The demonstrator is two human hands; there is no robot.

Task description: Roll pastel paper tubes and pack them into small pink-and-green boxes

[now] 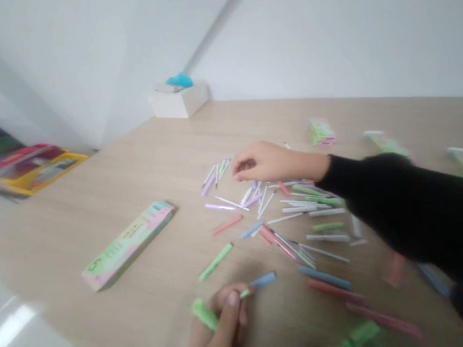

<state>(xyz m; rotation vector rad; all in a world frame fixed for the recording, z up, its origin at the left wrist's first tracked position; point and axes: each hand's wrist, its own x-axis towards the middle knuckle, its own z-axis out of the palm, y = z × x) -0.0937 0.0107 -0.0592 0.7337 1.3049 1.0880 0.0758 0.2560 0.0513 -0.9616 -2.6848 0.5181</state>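
My left hand (221, 325), low in the head view, is closed around a light green pen (205, 314); its thick end sticks out behind the thumb, and a thin green tip shows at the fingertips. A blue pen piece (264, 280) lies right beside those fingertips. Farther off, my right hand (258, 163) hovers at the far side of a loose spread of thin white pen refills (264, 200) and coloured pen parts. Its fingers are curled together, and whatever they may hold is hidden. Nearest to it on the left is a small cluster with a purple pen part (208, 185).
A long pastel pen box (130, 244) lies on the left of the wooden table (130, 181). More pastel boxes (322, 132) are at the right rear. A white box (179, 100) with a blue item stands by the wall. Green pieces (353, 340) lie at the front, blurred.
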